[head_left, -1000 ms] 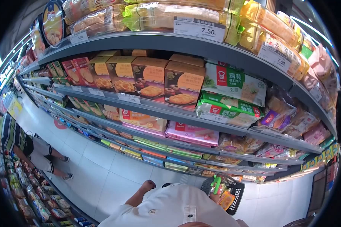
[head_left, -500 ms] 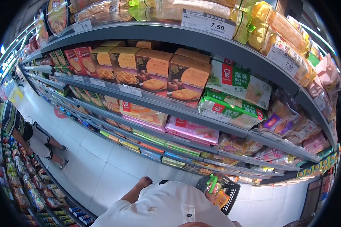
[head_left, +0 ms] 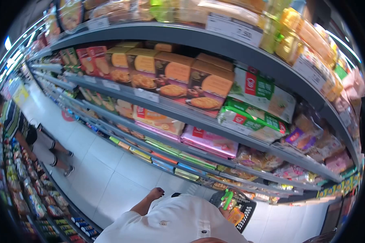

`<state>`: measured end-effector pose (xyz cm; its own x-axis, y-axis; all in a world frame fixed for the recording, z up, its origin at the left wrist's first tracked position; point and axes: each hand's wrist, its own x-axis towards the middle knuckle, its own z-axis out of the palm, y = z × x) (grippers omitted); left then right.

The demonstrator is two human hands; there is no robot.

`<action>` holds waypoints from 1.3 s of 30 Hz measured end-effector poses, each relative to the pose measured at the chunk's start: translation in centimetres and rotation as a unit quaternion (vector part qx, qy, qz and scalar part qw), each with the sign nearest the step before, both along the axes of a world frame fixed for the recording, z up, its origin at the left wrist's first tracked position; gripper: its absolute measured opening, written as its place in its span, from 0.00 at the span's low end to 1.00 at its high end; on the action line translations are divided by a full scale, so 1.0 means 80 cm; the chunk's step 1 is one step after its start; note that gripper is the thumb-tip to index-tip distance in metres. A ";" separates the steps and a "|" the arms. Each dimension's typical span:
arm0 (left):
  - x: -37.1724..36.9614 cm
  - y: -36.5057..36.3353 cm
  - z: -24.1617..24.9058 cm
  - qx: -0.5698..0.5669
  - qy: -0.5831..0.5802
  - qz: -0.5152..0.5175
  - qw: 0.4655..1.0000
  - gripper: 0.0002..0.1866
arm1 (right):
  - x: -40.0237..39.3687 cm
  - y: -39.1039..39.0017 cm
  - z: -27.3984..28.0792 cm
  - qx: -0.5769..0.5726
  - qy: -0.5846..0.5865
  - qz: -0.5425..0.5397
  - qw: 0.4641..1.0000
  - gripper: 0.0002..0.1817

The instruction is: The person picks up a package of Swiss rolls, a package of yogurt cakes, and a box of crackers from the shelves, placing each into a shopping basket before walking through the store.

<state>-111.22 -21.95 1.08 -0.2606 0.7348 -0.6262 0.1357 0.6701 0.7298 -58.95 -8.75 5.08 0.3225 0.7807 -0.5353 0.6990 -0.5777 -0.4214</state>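
Observation:
My left hand (head_left: 157, 192) hangs beside my white shirt over the floor, its fingers loosely bent and a little apart, with nothing visible in it. At my other side, my right hand (head_left: 224, 212) is partly covered by the shirt and closed at the green handle (head_left: 228, 198) of a black shopping basket (head_left: 247, 210). Inside the basket lies an orange-yellow package (head_left: 235, 216), along with other items too small to make out. Neither hand touches the shelf in front of me.
Long shelves carry brown biscuit boxes (head_left: 209, 87), green-and-white cracker packs (head_left: 267, 91) and pink packs (head_left: 210, 141). A price label (head_left: 234, 30) fronts the upper shelf. Another person (head_left: 22, 127) in a striped top stands at the left, near a packed lower display (head_left: 32, 190). Pale tiles (head_left: 113, 182) cover the aisle.
The view has shifted slightly, so the shelf goods appear a little farther right and lower, and blurrier. My left hand has turned slightly; my right hand stays at the basket.

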 end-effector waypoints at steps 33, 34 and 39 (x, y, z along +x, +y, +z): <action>-0.037 -0.084 0.023 -0.038 -0.020 0.063 0.997 0.20 | -0.039 0.021 0.005 -0.001 -0.194 0.067 0.979 0.27; -0.040 -0.086 0.024 -0.033 -0.027 0.072 0.996 0.20 | -0.043 0.023 -0.002 0.035 -0.206 -0.001 0.978 0.30; -0.054 -0.101 0.029 -0.038 -0.048 0.097 0.993 0.19 | -0.055 0.017 0.013 0.096 -0.144 -0.036 0.984 0.25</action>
